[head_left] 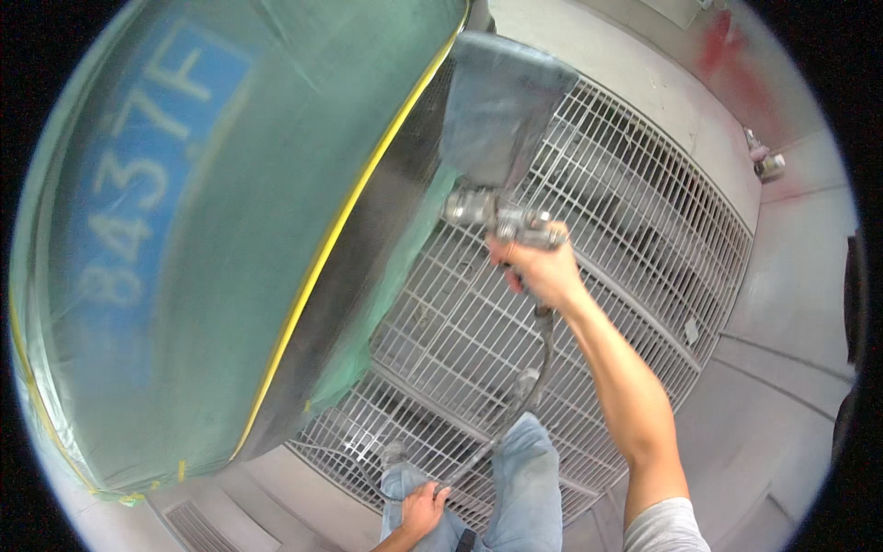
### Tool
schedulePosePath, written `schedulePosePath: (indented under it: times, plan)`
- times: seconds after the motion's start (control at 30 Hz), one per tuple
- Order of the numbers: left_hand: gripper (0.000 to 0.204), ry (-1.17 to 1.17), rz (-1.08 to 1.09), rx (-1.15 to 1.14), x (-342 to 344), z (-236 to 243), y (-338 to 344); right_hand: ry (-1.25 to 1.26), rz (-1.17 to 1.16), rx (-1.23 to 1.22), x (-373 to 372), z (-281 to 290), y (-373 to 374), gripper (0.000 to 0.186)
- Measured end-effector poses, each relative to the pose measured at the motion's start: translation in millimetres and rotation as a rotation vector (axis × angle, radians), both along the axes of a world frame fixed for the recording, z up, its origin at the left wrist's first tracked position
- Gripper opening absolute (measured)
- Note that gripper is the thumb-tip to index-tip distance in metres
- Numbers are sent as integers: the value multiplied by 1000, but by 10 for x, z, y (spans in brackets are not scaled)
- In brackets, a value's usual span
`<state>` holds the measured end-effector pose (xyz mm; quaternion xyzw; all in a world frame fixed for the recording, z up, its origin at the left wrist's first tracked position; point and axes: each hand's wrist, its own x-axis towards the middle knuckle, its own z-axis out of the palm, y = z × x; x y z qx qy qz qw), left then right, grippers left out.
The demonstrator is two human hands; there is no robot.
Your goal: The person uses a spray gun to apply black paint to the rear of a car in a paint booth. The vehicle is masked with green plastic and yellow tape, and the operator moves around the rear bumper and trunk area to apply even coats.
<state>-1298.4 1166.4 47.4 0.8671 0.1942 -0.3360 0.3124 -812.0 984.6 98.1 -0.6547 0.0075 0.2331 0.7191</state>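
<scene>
My right hand [544,267] is closed round the grip of a metal spray gun [506,219]. Its front end points left, a short way from a dark grey lower panel [354,248] of a vehicle. From the gun's grip an air hose [544,363] curves down past my legs. Low in the view, my left hand [421,509] is closed on that hose beside my left knee. Green masking film [303,120] covers the vehicle's upper part, edged by yellow tape [322,253]. A blue number plate [152,184] shows through the film. The gun is slightly blurred.
Metal floor grating [635,248] lies under my feet. A dull blue-grey sheet [501,106] hangs just beyond the gun. More green film [354,354] runs below the dark panel. On the right, a small can [771,166] lies by a wall with red paint marks [722,46].
</scene>
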Motion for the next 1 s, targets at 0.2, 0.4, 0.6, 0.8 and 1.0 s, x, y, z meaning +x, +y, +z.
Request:
schedulePosePath:
  times: [0.2, 0.4, 0.6, 0.8, 1.0]
  plan:
    - [38, -3, 269, -150, 1606, 351, -1014, -115, -132, -27, 1874, 183, -658, 16]
    - [40, -10, 475, -207, 3100, 322, -1830, -164, -133, -134, 3577, 265, -1167, 18]
    - [44, -210, 542, -202, 4626, -168, -2632, -74, -19, -115, 5371, -233, -1542, 19]
    - [44, -72, 772, -92, 5657, -32, -3210, -199, -62, -155, 6169, -563, -1788, 27]
    - [49, 78, 653, -81, 6112, 284, -3978, -50, 522, -1, 6363, -277, -2081, 29]
